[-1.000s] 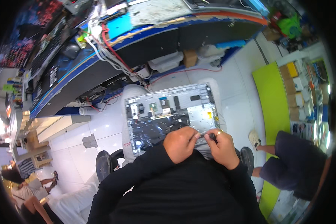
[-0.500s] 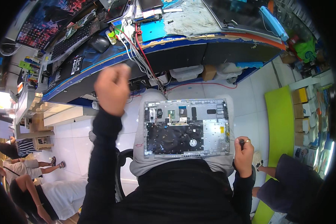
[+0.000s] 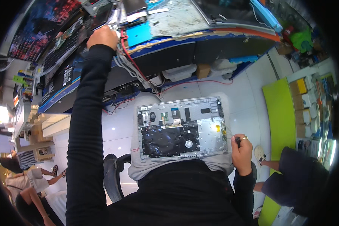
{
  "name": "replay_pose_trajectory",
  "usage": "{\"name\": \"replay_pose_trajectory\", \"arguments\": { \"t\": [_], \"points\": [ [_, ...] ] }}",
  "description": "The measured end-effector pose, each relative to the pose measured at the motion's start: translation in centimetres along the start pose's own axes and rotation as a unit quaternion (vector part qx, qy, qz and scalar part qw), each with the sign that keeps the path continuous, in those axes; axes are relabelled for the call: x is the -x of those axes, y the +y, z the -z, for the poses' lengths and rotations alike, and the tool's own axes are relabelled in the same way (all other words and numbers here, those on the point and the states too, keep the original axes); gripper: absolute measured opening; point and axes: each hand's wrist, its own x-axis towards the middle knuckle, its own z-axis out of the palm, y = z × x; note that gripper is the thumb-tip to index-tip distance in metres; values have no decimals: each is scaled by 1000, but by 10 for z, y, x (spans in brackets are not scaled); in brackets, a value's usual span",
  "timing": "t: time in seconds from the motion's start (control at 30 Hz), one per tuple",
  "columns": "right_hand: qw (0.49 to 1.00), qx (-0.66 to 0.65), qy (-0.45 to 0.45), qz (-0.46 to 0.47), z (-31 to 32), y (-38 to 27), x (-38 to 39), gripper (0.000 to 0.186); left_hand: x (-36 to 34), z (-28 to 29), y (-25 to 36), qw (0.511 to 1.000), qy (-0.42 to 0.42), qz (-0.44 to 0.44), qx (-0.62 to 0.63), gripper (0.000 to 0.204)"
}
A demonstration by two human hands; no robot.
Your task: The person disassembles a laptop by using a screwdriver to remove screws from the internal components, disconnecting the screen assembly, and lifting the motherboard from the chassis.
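Observation:
On my lap lies an opened laptop chassis (image 3: 209, 132), a silver frame with a black film over much of its inside. Beside its right edge my right hand (image 3: 242, 156) is closed around the black handle of a screwdriver (image 3: 237, 141). My left arm is stretched far forward to the workbench. There my left hand (image 3: 103, 37) is over the bench's front edge, beside a bundle of cables and a blue mat (image 3: 138, 34). Its fingers point away from me and are mostly hidden behind the back of the hand.
White and red cables (image 3: 133, 71) hang down the bench front. Plastic tubs (image 3: 180, 72) and a cardboard box (image 3: 203, 71) stand under it. A dark screen panel (image 3: 233, 13) lies on the bench. A person's leg (image 3: 269, 164) is close on my right; other people sit at left.
My left hand has moved forward and up from above the floor to the bench. My right hand still holds the screwdriver beside the chassis. The whole view has shifted slightly.

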Motion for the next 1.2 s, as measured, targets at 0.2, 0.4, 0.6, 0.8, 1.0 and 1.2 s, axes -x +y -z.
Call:
{"name": "replay_pose_trajectory", "arguments": {
  "t": [0.2,0.4,0.6,0.8,1.0,1.2],
  "points": [
    [997,-72,-15,-22,2,3,-5,12,-4,1,-27,999,-32,-37,-8,50],
    [989,-125,-53,-59,14,-10,8,11,195,58,82,884,-103,-114,442,23],
    [965,-67,-89,237,-17,-47,29,25,374,63,115,429,-622,108,646,31],
    [946,-23,-109,304,-23,-43,40,39,385,37,93,267,-710,216,615,31],
    [955,-141,-79,248,-30,-44,37,21,392,25,89,187,-734,246,605,29],
    [944,-303,-123,39,-15,-51,38,24,391,29,102,283,-705,218,613,31]
  ]
}}
